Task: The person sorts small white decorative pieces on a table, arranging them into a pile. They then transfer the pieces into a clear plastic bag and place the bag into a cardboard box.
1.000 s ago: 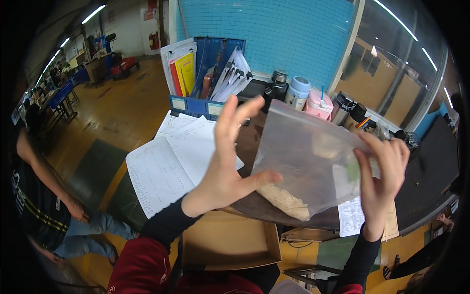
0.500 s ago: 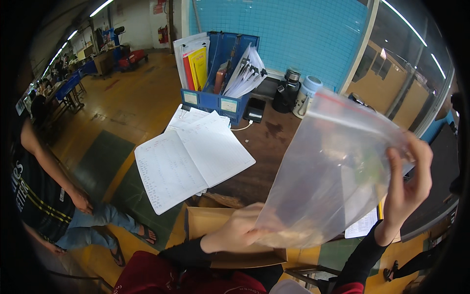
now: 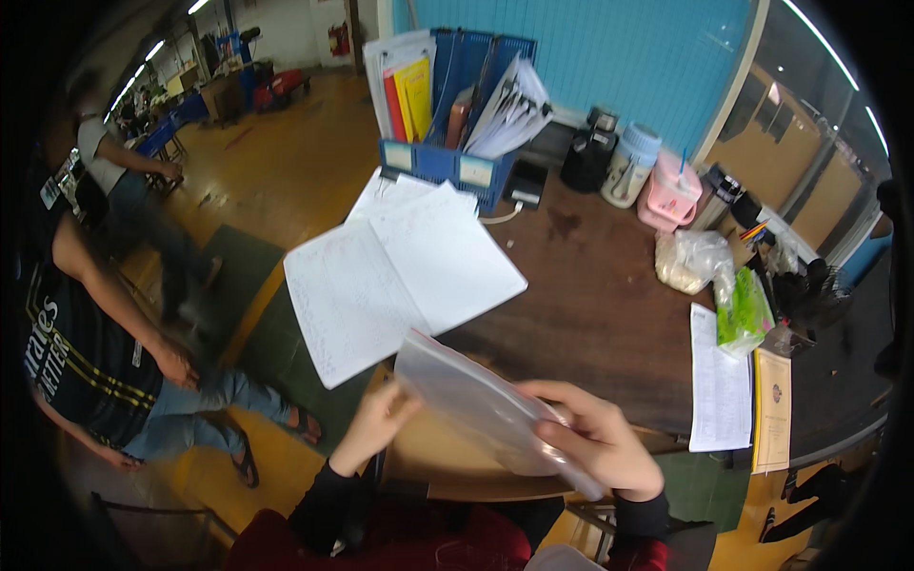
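Note:
A clear plastic zip bag [image 3: 476, 395] with a red line along its closure is held slanted above the table's front edge. My right hand [image 3: 600, 438] is closed round its right end, thumb on top. At its left edge, my left hand [image 3: 379, 419] has its fingers curled against the plastic; motion blurs the fingertips. Below the bag is an open brown cardboard box [image 3: 428, 462], partly hidden by the bag and my hands. An open notebook [image 3: 381, 285] with handwritten pages lies just beyond, over other papers.
A blue file rack [image 3: 443, 157] stands at the back beside a phone [image 3: 526, 183], a black flask [image 3: 588, 157], a light-blue-topped bottle [image 3: 630, 167] and a pink container [image 3: 671, 195]. Plastic bags [image 3: 690, 259], a green packet [image 3: 745, 314] and papers [image 3: 719, 390] lie right. A person [image 3: 105, 352] stands left.
The bag has come down and left, tilting from upright to nearly flat. My right hand has lowered with it; my left hand has shifted left. Another person has appeared at the far left.

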Motion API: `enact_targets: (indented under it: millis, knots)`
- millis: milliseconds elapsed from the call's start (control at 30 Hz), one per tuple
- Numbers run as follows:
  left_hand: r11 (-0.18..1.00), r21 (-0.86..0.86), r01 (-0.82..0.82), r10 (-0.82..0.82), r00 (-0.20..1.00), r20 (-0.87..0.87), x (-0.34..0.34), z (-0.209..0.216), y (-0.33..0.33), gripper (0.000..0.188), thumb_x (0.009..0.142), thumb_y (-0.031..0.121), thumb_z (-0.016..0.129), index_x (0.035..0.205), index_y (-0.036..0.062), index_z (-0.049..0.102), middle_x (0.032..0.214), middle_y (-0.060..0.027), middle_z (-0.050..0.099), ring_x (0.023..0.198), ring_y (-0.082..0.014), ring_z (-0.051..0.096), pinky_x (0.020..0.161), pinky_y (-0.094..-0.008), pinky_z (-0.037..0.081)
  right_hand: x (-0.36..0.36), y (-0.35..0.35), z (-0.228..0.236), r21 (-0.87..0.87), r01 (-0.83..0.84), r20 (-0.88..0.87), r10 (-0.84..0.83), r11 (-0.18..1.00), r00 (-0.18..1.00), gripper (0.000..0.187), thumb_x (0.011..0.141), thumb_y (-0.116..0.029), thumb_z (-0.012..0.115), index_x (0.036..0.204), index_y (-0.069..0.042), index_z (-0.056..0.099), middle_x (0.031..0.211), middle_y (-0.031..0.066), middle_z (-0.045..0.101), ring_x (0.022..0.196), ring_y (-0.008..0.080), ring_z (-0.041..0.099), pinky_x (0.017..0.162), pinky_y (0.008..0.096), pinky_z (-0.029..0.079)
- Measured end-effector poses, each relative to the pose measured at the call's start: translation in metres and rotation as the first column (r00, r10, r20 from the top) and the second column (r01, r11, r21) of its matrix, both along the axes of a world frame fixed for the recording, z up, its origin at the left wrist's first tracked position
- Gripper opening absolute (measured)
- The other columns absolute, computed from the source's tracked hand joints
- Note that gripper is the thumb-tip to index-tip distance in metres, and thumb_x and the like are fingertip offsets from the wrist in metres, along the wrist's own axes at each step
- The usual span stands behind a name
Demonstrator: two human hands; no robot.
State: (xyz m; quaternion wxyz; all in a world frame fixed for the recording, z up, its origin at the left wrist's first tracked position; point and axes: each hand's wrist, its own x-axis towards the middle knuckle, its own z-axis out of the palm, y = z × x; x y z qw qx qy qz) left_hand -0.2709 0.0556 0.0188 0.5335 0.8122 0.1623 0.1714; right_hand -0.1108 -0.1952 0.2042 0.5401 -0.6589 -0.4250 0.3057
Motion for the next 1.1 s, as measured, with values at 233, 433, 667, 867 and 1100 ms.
enact_targets:
  millis: [233, 433, 667, 867, 1100]
  knots:
    - [0.953, -0.139, -0.269, 0.227, 0.938, -0.261, -0.039, -0.07, 0.016, 0.066, 0.102, 0.032, 0.062, 0.155, 0.0011, 0.037, 0.152, -0.0192, 0.046, 0.143, -0.0293, 0.044, 0.118, -0.0379, 0.034, -0.051, 0.043, -0.05, 0.037, 0.033, -0.388, -0.016, 0.999, 0.922, 0.056, 0.107, -0.002, 0.049, 0.16, -0.005, 0.032, 0.099, 0.0023, 0.063, 0.079, 0.0055, 0.054, 0.075, 0.0213, 0.044]
    - [0.557, -0.799, -0.228, -0.056, 0.949, -0.31, -0.047, -0.085, -0.01, 0.079, 0.109, 0.053, 0.044, 0.161, -0.003, 0.026, 0.165, -0.0194, 0.031, 0.154, -0.0267, 0.029, 0.124, -0.0356, 0.024, -0.106, 0.076, -0.057, 0.364, 0.13, -0.59, 0.12, 0.922, 0.799, 0.062, 0.108, -0.001, 0.044, 0.164, -0.005, 0.018, 0.091, 0.0064, 0.062, 0.07, 0.0084, 0.054, 0.067, 0.0226, 0.045]
    - [0.702, -0.642, -0.31, 0.071, 0.926, -0.37, -0.045, -0.093, -0.008, 0.081, 0.108, 0.056, 0.043, 0.161, -0.0038, 0.025, 0.167, -0.0197, 0.028, 0.155, -0.0257, 0.026, 0.125, -0.0348, 0.022, -0.152, 0.099, -0.119, 0.442, 0.518, -0.684, -0.099, 0.732, 0.723, 0.065, 0.108, -0.006, 0.049, 0.164, -0.003, 0.016, 0.089, 0.0061, 0.065, 0.067, 0.0092, 0.059, 0.066, 0.0215, 0.047]
    - [0.744, -0.558, -0.368, 0.134, 0.9, -0.415, -0.045, -0.095, -0.005, 0.085, 0.108, 0.058, 0.041, 0.161, -0.0051, 0.023, 0.168, -0.0199, 0.024, 0.156, -0.0249, 0.023, 0.126, -0.0341, 0.019, -0.12, 0.05, -0.192, 0.101, 0.715, -0.194, -0.691, 0.692, 0.696, 0.043, 0.106, -0.006, 0.053, 0.147, 0.003, 0.05, 0.115, 0.0088, 0.069, 0.094, 0.0114, 0.062, 0.087, 0.0261, 0.049]
    - [0.798, -0.547, -0.253, 0.097, 0.95, -0.298, -0.043, -0.093, -0.017, 0.085, 0.109, 0.059, 0.037, 0.162, -0.0057, 0.017, 0.169, -0.0175, 0.021, 0.156, -0.0234, 0.022, 0.125, -0.0341, 0.019, -0.086, 0.014, -0.245, -0.48, 0.493, 0.459, -0.271, 0.726, 0.846, 0.04, 0.098, -0.007, 0.054, 0.137, -0.01, 0.062, 0.103, 0.0172, 0.07, 0.1, 0.0309, 0.069, 0.092, 0.0439, 0.052]
